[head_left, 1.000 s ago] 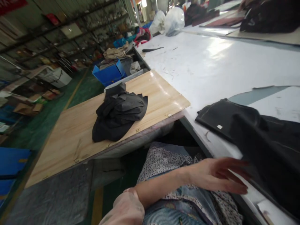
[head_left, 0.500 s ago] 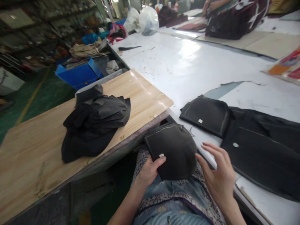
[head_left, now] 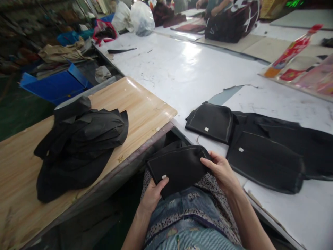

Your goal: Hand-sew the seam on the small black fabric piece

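black fabric piece (head_left: 179, 166); apron (head_left: 192, 225) blue-striped, floral bands; board (head_left: 140, 100) tan, wood-grained.

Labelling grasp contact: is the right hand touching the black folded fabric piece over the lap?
Touching. The head view shows the right hand pinching the black folded fabric piece at its right end, thumb on its upper face.

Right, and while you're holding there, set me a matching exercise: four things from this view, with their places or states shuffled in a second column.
1. left hand
2. right hand
3. crumpled black cloth
4. blue box

A. on the wooden board
B. at the right end of the held black piece
C. past the board's far edge
D. thumb beside a small white tag

Pairs: 1-D, 2-B, 3-A, 4-C
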### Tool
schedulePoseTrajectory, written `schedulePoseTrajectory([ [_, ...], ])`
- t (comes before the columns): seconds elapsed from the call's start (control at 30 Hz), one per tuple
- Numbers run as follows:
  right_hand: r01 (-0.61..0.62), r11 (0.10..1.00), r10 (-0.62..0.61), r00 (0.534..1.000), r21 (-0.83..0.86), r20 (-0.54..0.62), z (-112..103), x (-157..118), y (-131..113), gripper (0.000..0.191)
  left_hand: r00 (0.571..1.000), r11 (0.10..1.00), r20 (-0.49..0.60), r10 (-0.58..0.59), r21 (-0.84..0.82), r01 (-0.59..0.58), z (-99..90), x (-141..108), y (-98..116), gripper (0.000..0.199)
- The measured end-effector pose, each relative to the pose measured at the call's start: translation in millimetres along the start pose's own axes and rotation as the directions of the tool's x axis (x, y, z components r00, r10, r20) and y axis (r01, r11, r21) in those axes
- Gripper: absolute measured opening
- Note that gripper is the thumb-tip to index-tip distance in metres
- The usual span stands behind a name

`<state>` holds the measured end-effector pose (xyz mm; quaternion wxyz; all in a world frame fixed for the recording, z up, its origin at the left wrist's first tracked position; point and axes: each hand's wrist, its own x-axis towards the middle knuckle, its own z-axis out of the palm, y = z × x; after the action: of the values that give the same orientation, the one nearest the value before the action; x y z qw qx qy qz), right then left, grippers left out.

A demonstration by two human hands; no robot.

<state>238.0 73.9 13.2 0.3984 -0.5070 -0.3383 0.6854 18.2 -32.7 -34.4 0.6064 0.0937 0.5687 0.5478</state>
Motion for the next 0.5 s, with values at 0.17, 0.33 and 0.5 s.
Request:
schedulePoseTrajectory([
  [0.17,-0.088,0.996,0.087,0.991,0.007,0.102,-2.7,-0.5,-1.8,0.035,0.999,0.999,0.016,-0.03,0.011,0.03,3.2,2.0,-1.3,0.055],
  [0.33,-0.18,0.982,0.165,0.97,0.066,0.18,-4.7,-2.1,5.8,0.037,0.999,1.0,0.031,-0.007,-0.002,0.007,-2.9,8.2,-6.4,0.056],
  [0.5,-0.181,0.973,0.155,0.972,0.146,0.174,-6.8,-5.0,4.9,0.033,0.965,0.956,0.263,-0.01,0.284,-0.068,-22.4,23.4,-15.9,0.051],
])
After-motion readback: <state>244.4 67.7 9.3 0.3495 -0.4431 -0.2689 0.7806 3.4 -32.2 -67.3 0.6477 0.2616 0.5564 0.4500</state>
